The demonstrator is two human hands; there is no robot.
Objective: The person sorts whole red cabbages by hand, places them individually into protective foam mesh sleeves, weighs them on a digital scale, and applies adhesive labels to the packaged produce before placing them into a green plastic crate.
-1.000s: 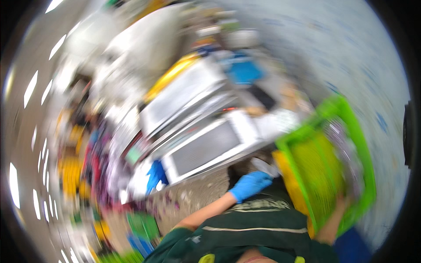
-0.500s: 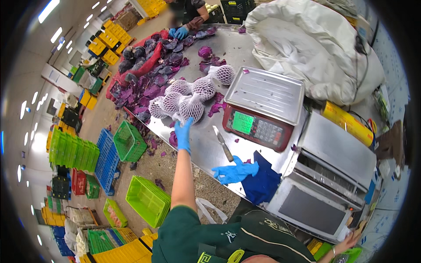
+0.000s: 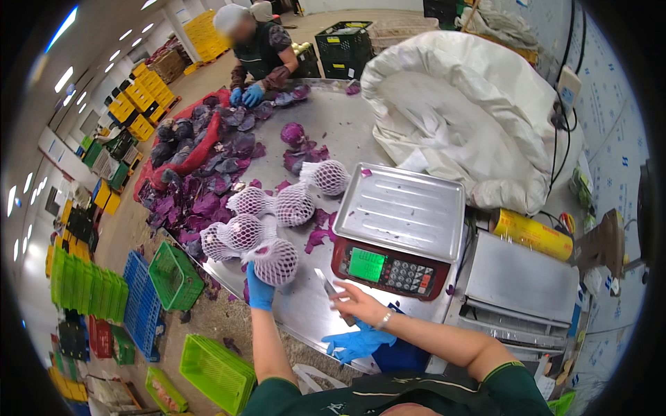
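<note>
My left hand, in a blue glove, holds a red cabbage in a white foam net at the table's near left edge; the cabbage hides part of its fingers. Against it lie several more netted cabbages. My bare right hand is over the knife, its fingers slightly apart and reaching across the handle. The knife lies on the metal table and its blade points away from me. An empty blue glove rests just below the right hand.
A weighing scale stands right of the knife, with a wrapping machine beyond it. Loose purple leaves and a red net sack cover the left side. A large white sack sits far right. A co-worker works opposite.
My right hand has come from the far lower right to the knife. My left hand has closed on the nearest netted cabbage. The view has tilted up, showing more of the co-worker.
</note>
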